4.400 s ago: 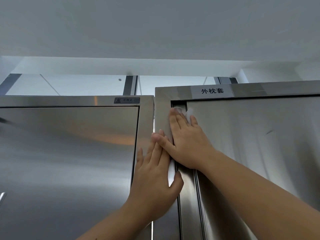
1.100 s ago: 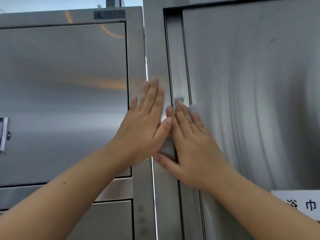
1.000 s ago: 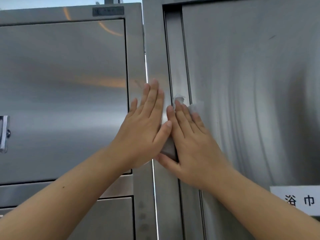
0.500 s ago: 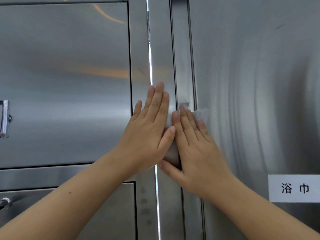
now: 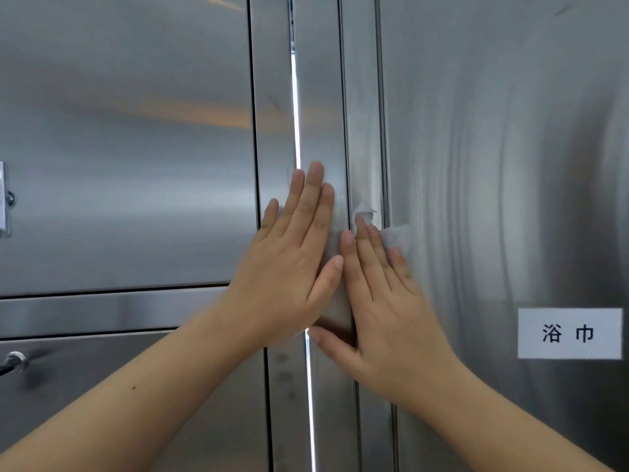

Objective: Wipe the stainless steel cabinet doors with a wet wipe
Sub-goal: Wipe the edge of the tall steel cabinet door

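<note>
While we stand facing two stainless steel cabinets set side by side, both of our bare hands lie flat on the metal at the middle of the view, fingers straight and pointing up. Our left hand [image 5: 292, 267] covers the bright narrow gap [image 5: 295, 114] between the two cabinets, and its fingertips rest on the upright frame strip [image 5: 320, 97] of the right cabinet. Our right hand [image 5: 384, 311] sits just beside it, across the left edge of the right cabinet door [image 5: 510, 165], with its thumb spread low to the left. The tip of the left thumb touches the side of the right forefinger, so the hands are together, and neither one curls round anything.

A white wet wipe [image 5: 398, 235] is pressed against the steel under the right fingers. A crumpled corner of it sticks up above the fingertips, and a flat part shows to their right on the door. We cannot tell whether the pale patch between the hands belongs to it.

On the right door, well to the right of the hands, is a white label [image 5: 570, 333] with two dark Chinese characters. The left cabinet door [image 5: 129, 148] fills the upper left, with a metal latch [image 5: 5, 199] at the far left edge. Below it is a lower door [image 5: 136, 386] with a small round knob [image 5: 13, 359].
</note>
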